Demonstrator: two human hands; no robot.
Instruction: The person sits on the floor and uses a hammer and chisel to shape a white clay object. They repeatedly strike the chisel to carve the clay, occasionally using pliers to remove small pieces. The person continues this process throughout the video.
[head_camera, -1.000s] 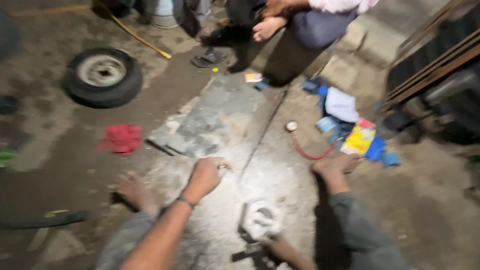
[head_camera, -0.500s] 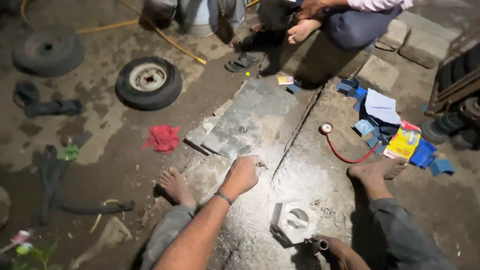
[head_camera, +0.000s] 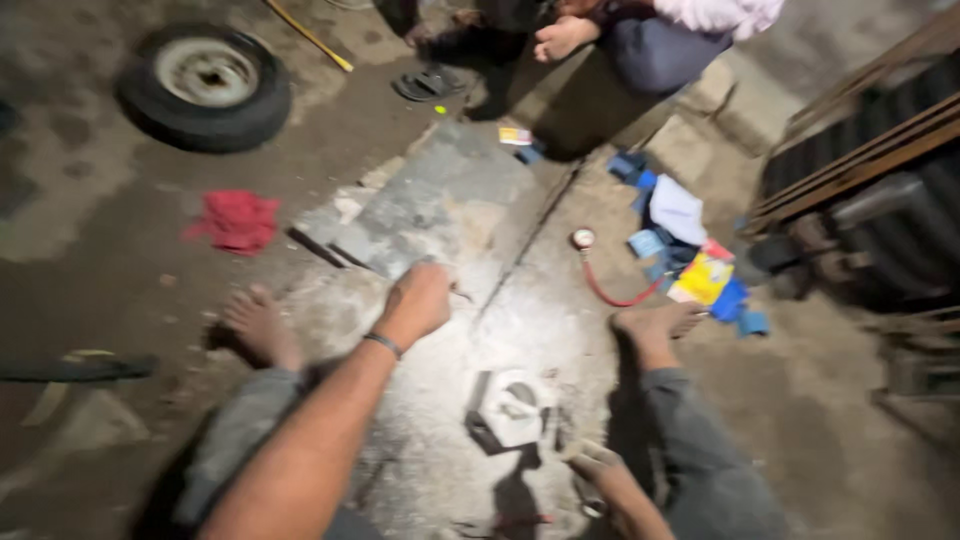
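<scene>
Seated on the dusty concrete floor (head_camera: 420, 470), bare feet planted either side of the work.

Your left hand (head_camera: 420, 298) is stretched forward, curled into a loose fist, knuckles down near the floor. A thin dark sliver sticks out on its right side; too blurred to say whether you are pinching it.

Your right hand (head_camera: 592, 470) is low and close to your body, beside the right shin. It appears closed around a small pale object, but motion blur hides the grip, so I cannot tell for certain.

The white, blocky metal part on a dark base (head_camera: 512, 410) sits on the floor between your legs. It lies behind and to the right of the left hand, and just left of and slightly ahead of the right hand. The right hand is clearly the nearer one. The part is roughly square, with no clear long axis.

Around you:
- Grey flat stone slab (head_camera: 430, 200) just ahead of the left hand.
- Crumpled red rag (head_camera: 237, 220) to the left.
- Small black tyre with metal hub (head_camera: 205, 85) further left.
- Round gauge with a red hose (head_camera: 583, 239) ahead right, beside a heap of blue, white and yellow packets (head_camera: 690, 250).
- Another person sits beyond; bare foot (head_camera: 562, 38) visible.
</scene>
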